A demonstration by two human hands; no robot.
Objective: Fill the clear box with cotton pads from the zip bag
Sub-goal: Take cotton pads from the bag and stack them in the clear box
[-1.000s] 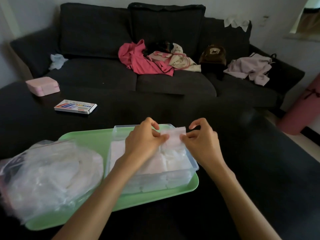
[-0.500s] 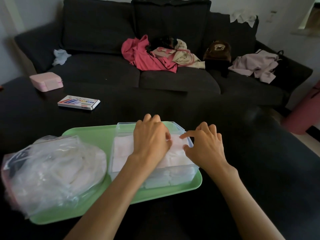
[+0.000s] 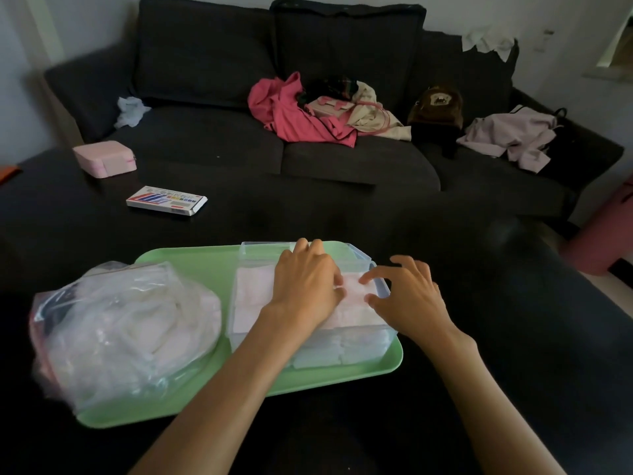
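- Head view, centre: the clear box (image 3: 371,332) sits on the right half of a green tray (image 3: 191,269), its open top facing up. This keeps it steady and within easy reach of both arms.
- The box is packed with white cotton pads (image 3: 251,286) in flat layers up to about the rim, so the filling looks nearly complete.
- The left hand (image 3: 305,286) lies palm down on the top layer with fingers extended and gripping nothing. It appears to press the stack flat so the pads settle below the rim.
- The right hand (image 3: 407,296) hovers at the right edge of the box with fingers spread and loosely bent. Its fingertips touch the topmost pad near that wall, apparently squaring it into place, and it grasps nothing.
- Head view, left: the zip bag (image 3: 126,327) rests on the near-left part of the tray, just beside the box. It bulges with remaining pads; whether its mouth is open cannot be told.
- Head view, far: a pink case (image 3: 104,158) and a flat printed carton (image 3: 166,200) lie on the dark table (image 3: 479,303), well apart from the tray. Behind it stands a dark sofa (image 3: 205,56) with scattered clothes (image 3: 294,108).
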